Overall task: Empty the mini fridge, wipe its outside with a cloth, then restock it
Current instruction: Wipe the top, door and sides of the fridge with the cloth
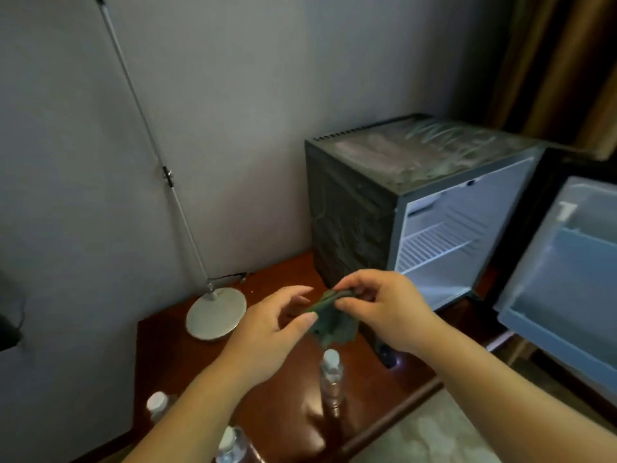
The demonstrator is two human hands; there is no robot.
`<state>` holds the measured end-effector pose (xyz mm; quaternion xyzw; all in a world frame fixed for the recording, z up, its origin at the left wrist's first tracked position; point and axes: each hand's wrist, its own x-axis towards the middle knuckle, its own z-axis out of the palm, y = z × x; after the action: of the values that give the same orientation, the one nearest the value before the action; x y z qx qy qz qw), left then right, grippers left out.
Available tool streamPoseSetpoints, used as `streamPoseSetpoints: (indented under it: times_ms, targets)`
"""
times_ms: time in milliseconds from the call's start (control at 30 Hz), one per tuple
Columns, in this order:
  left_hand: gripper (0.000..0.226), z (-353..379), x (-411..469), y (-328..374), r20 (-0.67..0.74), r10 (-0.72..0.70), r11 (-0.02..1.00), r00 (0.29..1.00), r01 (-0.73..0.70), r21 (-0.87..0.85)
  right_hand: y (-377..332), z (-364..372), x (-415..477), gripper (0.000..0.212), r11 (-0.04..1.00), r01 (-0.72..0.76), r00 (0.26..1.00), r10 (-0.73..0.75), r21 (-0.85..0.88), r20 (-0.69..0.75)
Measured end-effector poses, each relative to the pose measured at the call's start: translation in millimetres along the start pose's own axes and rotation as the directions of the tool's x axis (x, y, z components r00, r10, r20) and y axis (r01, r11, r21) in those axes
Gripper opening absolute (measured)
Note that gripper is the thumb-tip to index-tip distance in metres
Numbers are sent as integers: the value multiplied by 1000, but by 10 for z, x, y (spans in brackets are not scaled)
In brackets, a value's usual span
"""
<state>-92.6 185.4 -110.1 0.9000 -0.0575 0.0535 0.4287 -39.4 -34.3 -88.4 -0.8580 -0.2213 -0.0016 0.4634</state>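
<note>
Above table (160,355) middle, before open mini fridge (354,208) at back right corner, green cloth (329,324), folded edge slanting up-right, rest hanging down, pinched by right hand (384,305), left hand (267,325) loosely open, thumb touching it.

One wide-angle camera, worn on the head, supplies the only view. It faces forward and steeply downward, close above the table (160,339). The wall (233,111) fills the upper left of the frame, and the mini fridge (354,222) sits right of centre. The left hand (267,325) and right hand (384,312) meet below centre, forearms entering from the bottom edge.
</note>
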Motion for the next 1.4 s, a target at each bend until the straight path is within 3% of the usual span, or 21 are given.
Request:
streamPoseSetpoints:
  times_ms: [100,267,467,600,733,833,967,1233,1400]
  targets:
    - [14,341,295,591,43,128,991,991,-130,28,65,-690,-142,17,997,-24,992,33,80,-121]
    - [13,1162,802,1714,57,263,961,963,-256,-104,350,-2009,-605,13,995,-48,941,75,87,-331]
    - [11,2350,1299,3042,134,459,879,878,-428,-209,745,-3478,-1352,16,993,-109,827,112,37,-551]
    - [5,3024,1618,3761,245,509,854,825,-450,-260,982,-4228,-1741,23,986,-164,733,118,-6,-670]
    - [30,3515,2015,4266,289,561,827,775,-540,-158,1153,-4722,-1993,21,973,-228,646,119,-42,-754]
    - [50,3762,2255,4446,409,512,824,755,-567,15,1220,-4946,-2101,24,956,-281,626,114,-87,-771]
    - [60,3959,2377,4413,536,402,826,743,-546,138,1269,-5106,-2157,15,930,-355,619,160,-93,-769]
    - [55,3830,2224,4340,578,407,768,708,-607,203,1289,-5268,-2201,12,894,-448,632,292,-30,-718]
    - [57,3784,2146,4505,583,316,751,749,-573,328,1336,-5318,-2203,9,895,-445,625,329,24,-708]
